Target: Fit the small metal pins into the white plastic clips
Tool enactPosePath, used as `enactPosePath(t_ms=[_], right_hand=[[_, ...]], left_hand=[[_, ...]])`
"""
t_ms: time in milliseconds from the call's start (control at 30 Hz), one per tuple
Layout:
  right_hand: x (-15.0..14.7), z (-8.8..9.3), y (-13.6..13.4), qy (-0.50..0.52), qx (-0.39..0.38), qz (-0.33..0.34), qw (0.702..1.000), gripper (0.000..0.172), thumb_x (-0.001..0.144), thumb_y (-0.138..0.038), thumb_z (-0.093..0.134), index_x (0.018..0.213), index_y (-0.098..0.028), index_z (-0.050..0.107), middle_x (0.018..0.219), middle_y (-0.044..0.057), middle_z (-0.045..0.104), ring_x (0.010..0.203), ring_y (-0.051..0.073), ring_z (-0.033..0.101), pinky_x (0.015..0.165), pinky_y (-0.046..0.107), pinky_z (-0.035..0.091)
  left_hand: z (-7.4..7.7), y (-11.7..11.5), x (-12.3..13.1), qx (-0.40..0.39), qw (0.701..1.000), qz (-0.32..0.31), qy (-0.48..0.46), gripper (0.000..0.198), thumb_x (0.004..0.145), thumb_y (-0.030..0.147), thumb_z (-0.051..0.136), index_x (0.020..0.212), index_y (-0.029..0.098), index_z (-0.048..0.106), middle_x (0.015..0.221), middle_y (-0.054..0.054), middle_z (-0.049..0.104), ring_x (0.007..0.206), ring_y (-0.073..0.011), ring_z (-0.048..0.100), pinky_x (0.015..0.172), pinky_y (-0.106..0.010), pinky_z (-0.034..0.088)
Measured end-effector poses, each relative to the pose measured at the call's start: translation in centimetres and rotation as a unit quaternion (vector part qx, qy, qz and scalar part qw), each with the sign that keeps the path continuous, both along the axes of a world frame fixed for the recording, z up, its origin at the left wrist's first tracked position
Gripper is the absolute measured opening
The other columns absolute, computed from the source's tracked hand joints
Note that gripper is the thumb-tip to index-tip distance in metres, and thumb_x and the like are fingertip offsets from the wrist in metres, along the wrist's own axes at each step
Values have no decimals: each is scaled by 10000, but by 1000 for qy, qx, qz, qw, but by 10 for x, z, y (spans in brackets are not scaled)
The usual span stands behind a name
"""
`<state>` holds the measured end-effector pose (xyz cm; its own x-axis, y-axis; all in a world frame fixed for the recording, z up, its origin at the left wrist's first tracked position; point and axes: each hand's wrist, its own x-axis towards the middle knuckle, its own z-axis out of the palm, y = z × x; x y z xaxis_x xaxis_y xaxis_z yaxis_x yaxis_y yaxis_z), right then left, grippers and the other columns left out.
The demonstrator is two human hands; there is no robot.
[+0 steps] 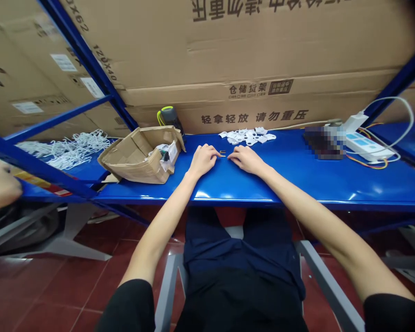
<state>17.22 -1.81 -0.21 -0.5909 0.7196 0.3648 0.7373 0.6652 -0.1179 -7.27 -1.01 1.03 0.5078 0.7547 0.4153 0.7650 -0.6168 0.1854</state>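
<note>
My left hand [204, 160] rests on the blue tabletop [245, 184], with thumb and fingers pinched together. At its fingertips shows a small brass-coloured piece with thin prongs [222, 154], too small to make out fully. My right hand [246, 159] lies just to the right, its fingertips pressed together and pointing at the piece, a short gap away. Whatever its fingers hold, if anything, is hidden. Behind the hands lies a loose pile of white plastic pieces [248, 136], some with round holes.
Left stands an open cardboard box [133, 154] with small items inside, a dark cylinder with a yellow-green strap [173, 117] behind. White cords [79, 150] lie farther left, near another person's hand [0, 184]. A power strip [370, 146] with cables sits right, beside a blurred dark object [323, 143].
</note>
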Motion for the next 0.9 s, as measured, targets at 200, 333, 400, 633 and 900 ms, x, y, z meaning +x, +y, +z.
enactPosePath(t_ms=[200,333,400,633,900], right_hand=[[4,0,-5,35,-21,39,998,440,1055,-167,392,1252,-199,785,1200,140,765,1096,304,650,956,431,452],[2,1,-13,63,9,-40,997,337,1055,-276,497,1231,-192,771,1152,148,777,1061,319,657,957,450,445],[-2,3,-17,50,22,-70,996,289,1035,-408,597,1103,-204,790,1111,143,774,1051,329,648,950,458,430],[-11,0,-17,-38,42,-34,998,315,1098,-300,502,1147,-215,801,1085,125,747,1058,295,601,885,412,357],[-14,-2,-14,-43,49,-44,997,337,1111,-311,483,1141,-200,800,1083,124,750,1052,289,592,885,414,347]], left_hand=[[-1,-1,-1,-3,1000,12,-7,337,990,133,514,1020,260,825,1162,-72,782,1142,-307,643,1067,-511,452],[0,-4,2,-2,1000,-17,-6,320,982,136,527,1044,255,818,1185,-65,779,1140,-287,644,1060,-489,452],[0,-5,3,0,999,-37,-3,303,978,144,546,1066,252,816,1192,-61,775,1137,-282,644,1046,-478,452],[-5,-4,5,2,998,-61,12,246,1021,274,599,1121,269,824,1216,-59,762,1137,-274,637,1036,-458,443],[-2,-6,7,-14,998,-59,26,259,1046,403,625,1054,266,845,1161,-68,782,1100,-281,635,1032,-469,426]])
